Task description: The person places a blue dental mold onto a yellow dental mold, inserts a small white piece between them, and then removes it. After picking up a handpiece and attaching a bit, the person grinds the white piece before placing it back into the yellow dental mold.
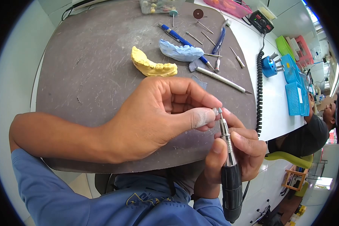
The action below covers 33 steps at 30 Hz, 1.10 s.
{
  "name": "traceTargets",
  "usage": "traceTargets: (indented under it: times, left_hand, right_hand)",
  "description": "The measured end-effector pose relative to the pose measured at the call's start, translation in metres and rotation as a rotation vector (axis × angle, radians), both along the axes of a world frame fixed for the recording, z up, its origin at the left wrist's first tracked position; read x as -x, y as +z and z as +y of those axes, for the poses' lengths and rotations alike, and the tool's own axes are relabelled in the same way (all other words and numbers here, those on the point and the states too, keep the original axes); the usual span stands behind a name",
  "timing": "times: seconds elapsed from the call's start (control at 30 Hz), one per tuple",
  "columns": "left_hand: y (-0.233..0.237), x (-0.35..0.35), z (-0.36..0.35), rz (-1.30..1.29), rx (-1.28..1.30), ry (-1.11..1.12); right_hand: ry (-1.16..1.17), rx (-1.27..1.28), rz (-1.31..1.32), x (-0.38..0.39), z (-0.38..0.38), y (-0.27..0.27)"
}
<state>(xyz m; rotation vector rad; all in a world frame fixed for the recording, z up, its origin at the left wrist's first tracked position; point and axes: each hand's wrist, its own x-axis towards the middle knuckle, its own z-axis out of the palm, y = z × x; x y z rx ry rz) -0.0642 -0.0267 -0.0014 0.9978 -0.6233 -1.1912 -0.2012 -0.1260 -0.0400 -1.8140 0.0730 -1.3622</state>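
My left hand [154, 113] pinches a small pale piece [215, 111] between thumb and forefinger; white dust coats the thumb. In my right hand [239, 147] is a black and silver rotary handpiece [231, 184], pointing up, its small greyish tip [220, 110] at the pale piece. Whether tip and piece touch is too small to tell. Beyond my hands, a yellow dental cast [150, 66] and a light blue dental cast [180, 52] lie on the grey work mat [86, 67]. A blue pen [184, 42] runs behind the blue cast.
A silver knife [224, 80] lies near my fingers. Several thin burs, a blue toothbrush [219, 39] and a brown disc [198, 14] are farther back. A coiled black cord [259, 94] runs along the right side. Another person [309, 135] sits at the far right near blue baskets [294, 98].
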Motion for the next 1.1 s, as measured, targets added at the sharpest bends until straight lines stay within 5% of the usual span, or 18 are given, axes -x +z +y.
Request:
traceTargets:
  times: [1.1]
  left_hand:
    - [-0.0008,-0.0002,-0.0001,0.001,-0.006,-0.004]
  right_hand:
    - [0.044,0.017,-0.006,0.0001,-0.0017,-0.0021]
